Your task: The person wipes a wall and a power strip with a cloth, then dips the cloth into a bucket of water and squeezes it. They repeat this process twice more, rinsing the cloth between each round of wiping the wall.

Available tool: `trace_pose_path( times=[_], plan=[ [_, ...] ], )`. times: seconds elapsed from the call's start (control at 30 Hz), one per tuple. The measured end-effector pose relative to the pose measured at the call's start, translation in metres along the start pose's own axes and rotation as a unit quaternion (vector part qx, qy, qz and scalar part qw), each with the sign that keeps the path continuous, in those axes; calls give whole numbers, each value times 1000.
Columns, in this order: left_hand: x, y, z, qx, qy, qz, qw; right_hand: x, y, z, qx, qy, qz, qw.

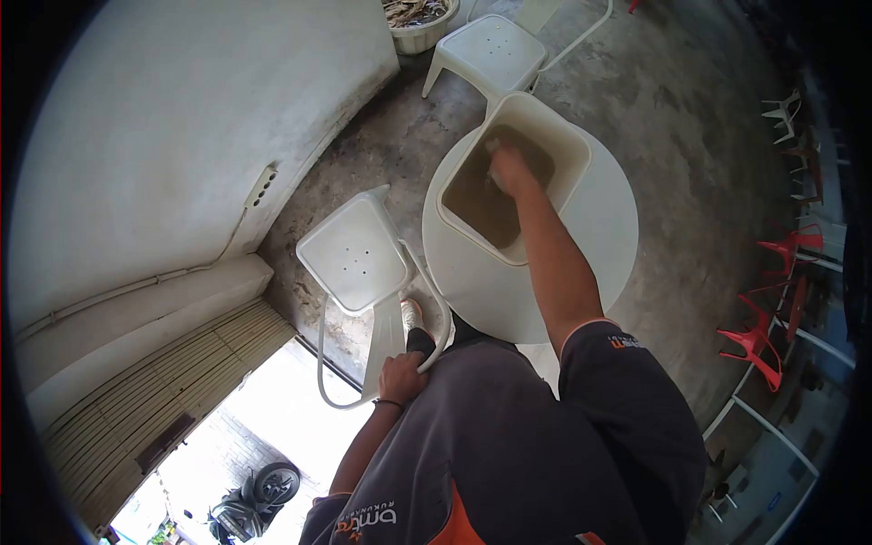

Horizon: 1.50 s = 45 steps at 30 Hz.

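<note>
A deep cream plastic tub (574, 154) holding murky brown water (486, 200) stands on a round white table (599, 263). My right hand (510, 171) reaches down into the tub at the water, its fingers closed around something pale (493, 145) that I cannot make out. Below and to the left is a white metal armchair (350, 250) with small holes in its seat. At its back, my left hand (401, 378) has its fingers curled over the frame.
Another white chair (495, 54) stands beyond the table, near a round basket (420, 36) of mixed scraps. A wall with a socket strip (262, 186) runs along the left. Red chairs (754, 341) line the right side. Outside the opening is a motorcycle (254, 504).
</note>
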State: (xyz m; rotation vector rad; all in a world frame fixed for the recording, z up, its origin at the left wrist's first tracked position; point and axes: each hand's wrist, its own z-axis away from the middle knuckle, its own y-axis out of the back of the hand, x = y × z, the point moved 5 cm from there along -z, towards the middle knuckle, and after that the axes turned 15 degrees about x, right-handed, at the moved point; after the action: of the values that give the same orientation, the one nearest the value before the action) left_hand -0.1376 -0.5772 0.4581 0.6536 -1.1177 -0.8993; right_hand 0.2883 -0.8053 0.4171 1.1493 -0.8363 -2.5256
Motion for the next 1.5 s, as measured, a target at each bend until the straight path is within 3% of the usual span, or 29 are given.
trace_pose_path(
  times=[0.03, 0.13, 0.23, 0.33, 0.43, 0.53, 0.63, 0.73, 0.83, 0.9, 0.97, 1.0, 1.07, 1.1, 1.17, 1.23, 1.33, 1.4, 1.43, 1.5],
  plan=[
    [0, 1, 0, -4, 0, -4, 1000, -19, 23, 26, -42, -76, -132, 987],
    [-2, -2, 1, 4, -2, 2, 1000, -24, 60, 58, -142, -134, -286, 938],
    [-2, 0, 1, 14, -3, 2, 1000, -20, 68, 69, -69, -54, -247, 965],
    [-3, -3, 1, 25, 0, 0, 1000, -15, 63, 72, -62, 19, -266, 962],
    [-3, -1, 3, 30, 10, 2, 999, 9, 53, 47, 63, 16, -241, 968],
    [-2, 2, 3, 25, 16, -2, 1000, 7, 56, 54, 111, 108, -116, 981],
    [-2, 4, 3, 21, 20, -7, 1000, -4, 54, 47, 86, 152, -4, 985],
    [-4, 2, 6, 30, 22, -5, 999, -21, 51, 37, 56, 130, 59, 988],
    [-4, 4, 6, 47, 26, -2, 999, 7, 13, 9, 108, 283, 284, 909],
    [-3, 6, 7, 51, 27, 1, 998, 38, -13, -11, 36, 229, 431, 872],
    [-2, 8, 8, 63, 23, 8, 998, 41, -14, -6, 29, 166, 410, 896],
    [-2, 9, 8, 70, 22, 11, 997, 37, -10, -6, 57, 131, 316, 938],
    [-7, 2, 7, 61, 32, 3, 998, 42, -23, -24, 22, 158, 364, 918],
    [-10, -1, 7, 55, 36, -2, 998, 47, -34, -39, -39, 215, 498, 839],
    [-7, 4, 8, 56, 37, -2, 998, 56, -37, -38, -101, 252, 533, 802],
    [-5, 6, 6, 61, 38, 3, 997, 63, -25, -27, -100, 220, 348, 906],
    [-7, 5, 7, 65, 41, 9, 997, 52, -14, -11, -45, 183, 309, 932],
    [-6, 5, 7, 63, 41, 10, 997, 47, -8, 4, -76, 63, 97, 990],
    [-7, 6, 6, 62, 42, 14, 997, 41, -6, 12, -88, 3, -13, 996],
    [-6, 8, 6, 57, 44, 25, 997, 22, 0, 32, -100, 43, -75, 991]
  ],
)
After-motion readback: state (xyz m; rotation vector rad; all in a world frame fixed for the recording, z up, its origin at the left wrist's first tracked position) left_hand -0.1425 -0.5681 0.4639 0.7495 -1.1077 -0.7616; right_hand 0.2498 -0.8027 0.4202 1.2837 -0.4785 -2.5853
